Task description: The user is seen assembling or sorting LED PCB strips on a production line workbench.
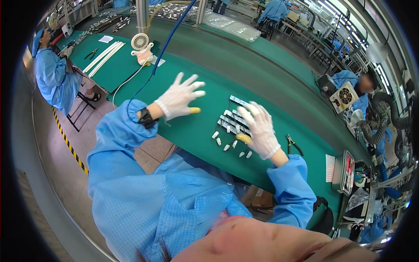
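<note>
Head view: left of centre, the left hand [180, 97] was spread wide. Right of centre, the right hand [260, 131] overlapped boards [231, 122], fingers and thumb well apart.

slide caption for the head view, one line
Gloved right hand at dark strips and white connectors, gloved left hand spread above green worktop.

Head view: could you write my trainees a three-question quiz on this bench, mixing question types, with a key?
1. Fill in: the left hand and right hand wear white gloves with ____ thumb tips.
2. Which is nearer the dark strips? A) left hand B) right hand
3. True or false: a pair of pliers lies to the right of the right hand.

Key: 1. yellow; 2. B; 3. true
</note>
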Available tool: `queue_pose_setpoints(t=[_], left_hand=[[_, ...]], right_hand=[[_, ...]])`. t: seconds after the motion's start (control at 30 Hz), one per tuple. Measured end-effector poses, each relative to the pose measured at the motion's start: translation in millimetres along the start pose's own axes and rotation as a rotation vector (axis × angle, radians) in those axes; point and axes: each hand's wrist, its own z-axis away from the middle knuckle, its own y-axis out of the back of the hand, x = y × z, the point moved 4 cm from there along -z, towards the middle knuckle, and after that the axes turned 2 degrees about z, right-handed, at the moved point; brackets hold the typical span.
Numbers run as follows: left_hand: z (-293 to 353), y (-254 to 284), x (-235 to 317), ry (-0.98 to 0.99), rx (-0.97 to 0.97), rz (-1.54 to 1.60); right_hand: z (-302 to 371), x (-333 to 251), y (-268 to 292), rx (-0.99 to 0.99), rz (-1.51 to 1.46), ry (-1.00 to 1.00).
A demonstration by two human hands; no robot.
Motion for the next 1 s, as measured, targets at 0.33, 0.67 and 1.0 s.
queue_pose_setpoints(t=[0.33,0.67,1.0], left_hand=[[61.2,-71.1,-58.1,0.202,-0.023,0.014],[65.7,-77.6,-61.5,0.233,-0.006,0.025],[65.0,-72.2,-57.7,0.248,0.016,0.046]], right_hand=[[134.9,116.3,-46.0,0.151,0.197,-0.431],[141.8,119.2,-60.1,0.092,0.244,-0.492],[141.7,114.3,-58.8,0.153,0.257,-0.459]])
